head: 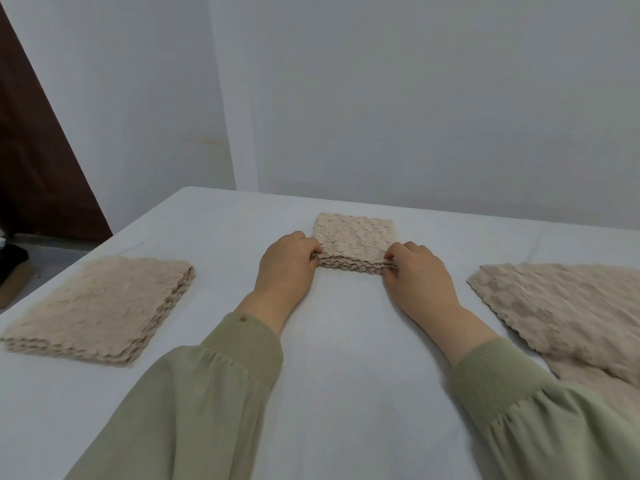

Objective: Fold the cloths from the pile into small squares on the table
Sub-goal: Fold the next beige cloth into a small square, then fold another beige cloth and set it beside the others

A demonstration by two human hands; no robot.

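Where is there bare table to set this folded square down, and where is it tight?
Bare table lies between the folded stack and the left hand, along the far edge behind the held cloth, and between the two sleeves. Tight: the gap between the right hand and the unfolded pile.

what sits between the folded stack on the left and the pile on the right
Head view: the small cloth, gripped by left hand and right hand.
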